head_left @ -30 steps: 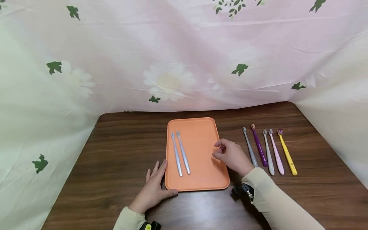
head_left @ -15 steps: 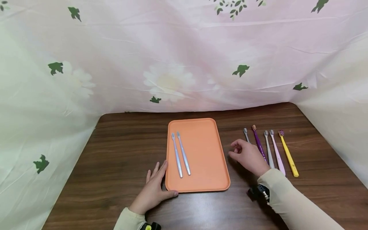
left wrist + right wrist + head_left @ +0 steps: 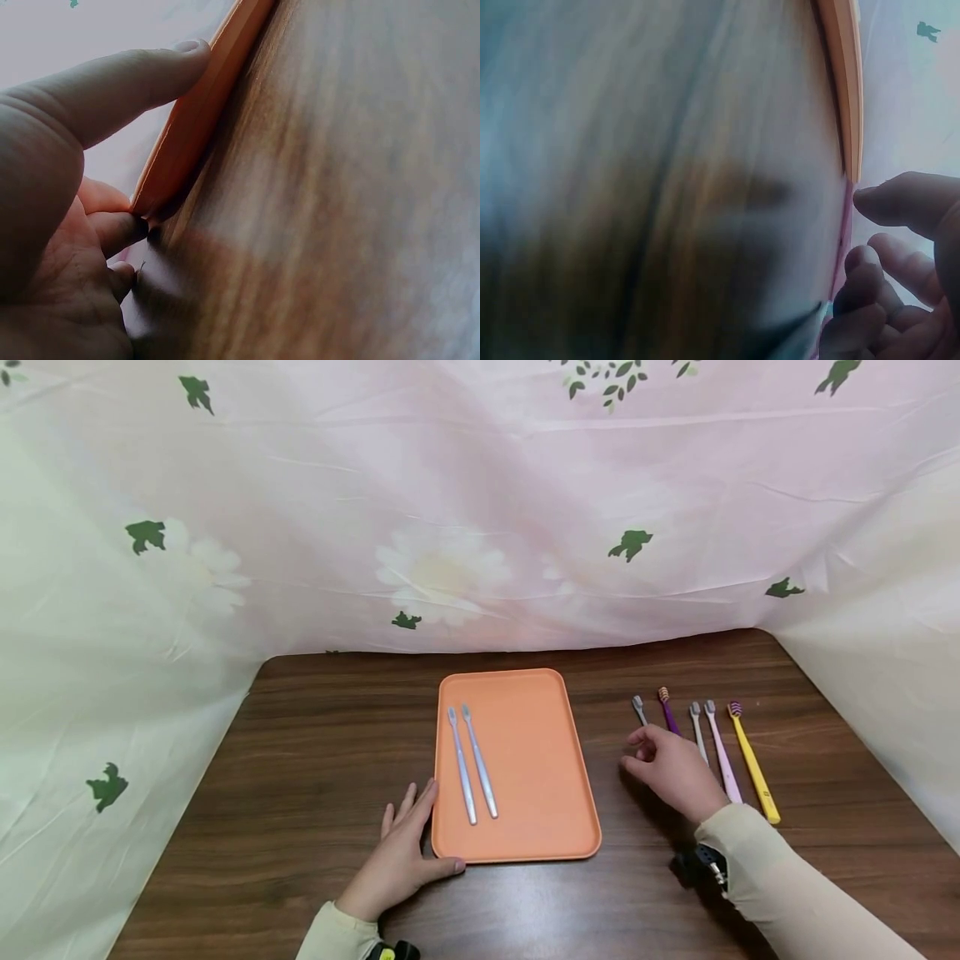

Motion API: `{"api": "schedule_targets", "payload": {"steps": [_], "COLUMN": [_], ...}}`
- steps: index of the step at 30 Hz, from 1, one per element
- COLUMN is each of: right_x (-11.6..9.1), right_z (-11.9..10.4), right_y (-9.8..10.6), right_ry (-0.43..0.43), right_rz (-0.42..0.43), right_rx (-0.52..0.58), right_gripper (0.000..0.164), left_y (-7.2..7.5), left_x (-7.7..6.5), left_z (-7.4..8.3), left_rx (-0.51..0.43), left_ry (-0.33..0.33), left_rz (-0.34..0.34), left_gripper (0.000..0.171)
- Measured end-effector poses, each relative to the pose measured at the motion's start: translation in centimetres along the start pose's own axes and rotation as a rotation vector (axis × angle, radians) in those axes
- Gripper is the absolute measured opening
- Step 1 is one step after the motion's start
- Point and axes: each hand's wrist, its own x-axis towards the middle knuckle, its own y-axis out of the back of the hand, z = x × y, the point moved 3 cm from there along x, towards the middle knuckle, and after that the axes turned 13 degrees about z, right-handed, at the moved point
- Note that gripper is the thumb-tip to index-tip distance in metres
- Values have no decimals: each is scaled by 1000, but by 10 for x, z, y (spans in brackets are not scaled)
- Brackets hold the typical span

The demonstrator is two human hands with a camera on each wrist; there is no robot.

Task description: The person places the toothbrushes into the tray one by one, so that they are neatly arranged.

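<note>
Two pale blue toothbrushes lie side by side on the left half of an orange tray (image 3: 540, 760). My left hand (image 3: 397, 868) rests at the tray's near left corner, fingers along its left side and thumb (image 3: 180, 64) against the near edge. Right of the tray, my right hand (image 3: 678, 777) is over the handle of a dark grey toothbrush (image 3: 639, 708), its fingers loosely bent. In the right wrist view, thumb and fingers (image 3: 862, 270) stand apart with nothing between them. The hand hides that handle and the lower part of a purple toothbrush (image 3: 670, 714).
Further right lie a light grey toothbrush (image 3: 699, 735), a pink toothbrush (image 3: 723, 760) and a yellow toothbrush (image 3: 753, 764), roughly parallel. The dark wooden table (image 3: 315, 735) ends at a floral cloth (image 3: 322, 527) behind and at both sides.
My right hand has moved right, from over the tray's right edge to over the dark grey toothbrush. The head of that toothbrush has shifted slightly left. My left hand stays put.
</note>
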Motion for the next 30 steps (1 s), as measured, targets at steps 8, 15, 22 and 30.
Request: {"api": "schedule_targets", "payload": {"steps": [8,15,22,30], "right_x": [7,14,16,19], "right_z": [10,16,21,22], "right_y": [8,14,17,18], "right_ry": [-8,-25,-43,-1], "right_rz": [-11,-61,-85,-104], "right_rx": [-34,-74,-85,-129], "right_gripper": [33,35,34,33], "left_y": [1,1,1,2], "left_x": [-1,0,0,0], "left_z": [0,-1,-2,-1], "left_rx": [1,1,-1,-11], "left_ry": [-2,8,6,8], "left_rz": [2,-3,-1,-10], "left_gripper": [111,111,111,111]}}
